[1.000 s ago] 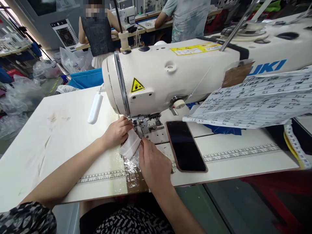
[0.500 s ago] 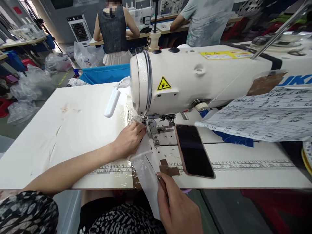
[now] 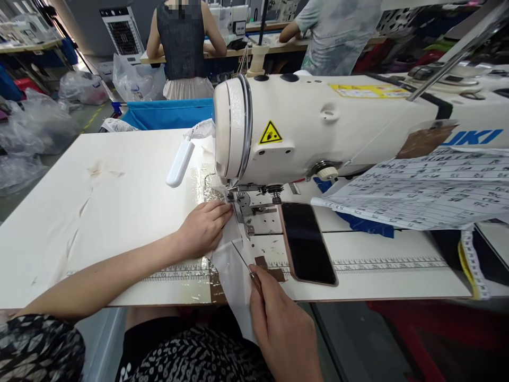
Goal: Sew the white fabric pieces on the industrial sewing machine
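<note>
A strip of thin white fabric runs from under the sewing machine's presser foot over the table's front edge. My left hand lies on it just before the foot, fingers together and pressed onto the fabric. In my right hand is an awl, a thin metal spike with a brown handle, gripped between thumb and fingers. Its tip points up and left over the strip, close to my left hand. Whether the tip touches the fabric I cannot tell.
The white sewing machine spans the table. Right of the strip lies a phone, near a written sheet and a tape measure. A white stick-shaped object rests left. Two people sit beyond a blue cloth bin.
The view has shifted a little, so most things sit further left. The awl's tip has moved slightly up along the strip, nearer my left hand. Both hands keep their holds.
</note>
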A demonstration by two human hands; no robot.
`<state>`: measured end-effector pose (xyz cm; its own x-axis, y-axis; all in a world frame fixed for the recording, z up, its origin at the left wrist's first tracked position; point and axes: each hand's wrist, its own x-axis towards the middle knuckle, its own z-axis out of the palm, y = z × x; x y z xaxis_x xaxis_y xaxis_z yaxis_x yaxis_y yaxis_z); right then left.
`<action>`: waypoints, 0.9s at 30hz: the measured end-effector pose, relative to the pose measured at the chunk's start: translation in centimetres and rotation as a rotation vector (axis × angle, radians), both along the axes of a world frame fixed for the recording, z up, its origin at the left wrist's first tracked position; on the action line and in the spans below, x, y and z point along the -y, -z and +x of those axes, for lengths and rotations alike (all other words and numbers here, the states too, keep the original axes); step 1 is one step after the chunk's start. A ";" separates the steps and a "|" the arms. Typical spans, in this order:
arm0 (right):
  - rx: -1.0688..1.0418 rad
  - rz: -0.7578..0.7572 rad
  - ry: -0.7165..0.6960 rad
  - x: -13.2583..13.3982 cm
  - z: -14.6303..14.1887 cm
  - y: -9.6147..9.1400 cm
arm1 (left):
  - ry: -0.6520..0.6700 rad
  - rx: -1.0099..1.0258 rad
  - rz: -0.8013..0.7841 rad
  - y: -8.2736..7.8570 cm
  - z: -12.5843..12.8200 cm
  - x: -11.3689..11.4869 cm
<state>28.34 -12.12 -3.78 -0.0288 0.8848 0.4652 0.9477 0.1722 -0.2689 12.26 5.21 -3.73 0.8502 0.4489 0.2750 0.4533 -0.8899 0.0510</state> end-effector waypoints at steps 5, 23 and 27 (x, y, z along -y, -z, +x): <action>0.063 0.013 0.017 -0.9 -0.1 -0.2 | 0.001 -0.024 -0.056 -0.2 -0.1 0.1; 0.057 -0.063 0.026 -2.3 -0.1 -0.1 | -0.052 -0.127 -0.024 -0.4 0.2 1.7; 0.056 -0.039 0.025 -2.7 -0.5 -0.5 | -0.046 -0.129 0.000 -0.5 0.2 2.2</action>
<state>27.87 -9.39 -3.33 -0.0313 0.9028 0.4290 0.9654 0.1385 -0.2210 12.44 3.04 -3.23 0.8569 0.4885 0.1647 0.4967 -0.8678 -0.0101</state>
